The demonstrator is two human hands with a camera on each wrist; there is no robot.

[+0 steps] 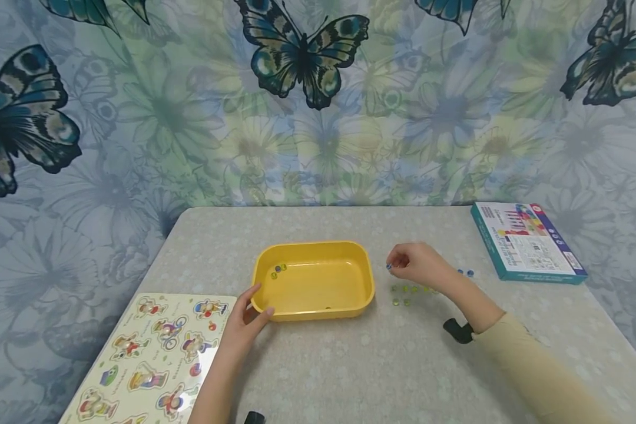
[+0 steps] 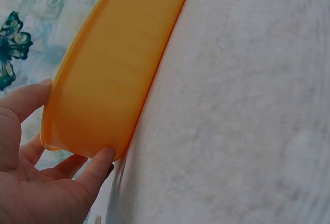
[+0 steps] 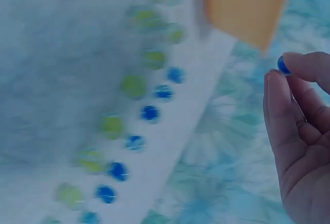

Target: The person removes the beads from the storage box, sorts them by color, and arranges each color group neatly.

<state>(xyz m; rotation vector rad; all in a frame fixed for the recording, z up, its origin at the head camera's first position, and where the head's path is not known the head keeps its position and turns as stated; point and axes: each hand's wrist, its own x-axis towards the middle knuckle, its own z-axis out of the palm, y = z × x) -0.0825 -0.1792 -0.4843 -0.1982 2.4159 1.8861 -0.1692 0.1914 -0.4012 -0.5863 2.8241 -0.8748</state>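
Note:
A yellow plastic tray stands on the table. My left hand grips its near left corner, thumb and fingers at the rim and side wall; the left wrist view shows the tray's outer wall close up. Inside lie small green and blue marbles, mostly at the left end. Right of the tray, my right hand is raised and pinches a blue marble between thumb and fingertip. Below that hand, several green marbles and blue marbles form rows on the table.
A flat teal-edged box lies at the back right. On the left, a cream sheet with cartoon figures lies partly behind my left forearm. The patterned wall rises right behind the table's back edge.

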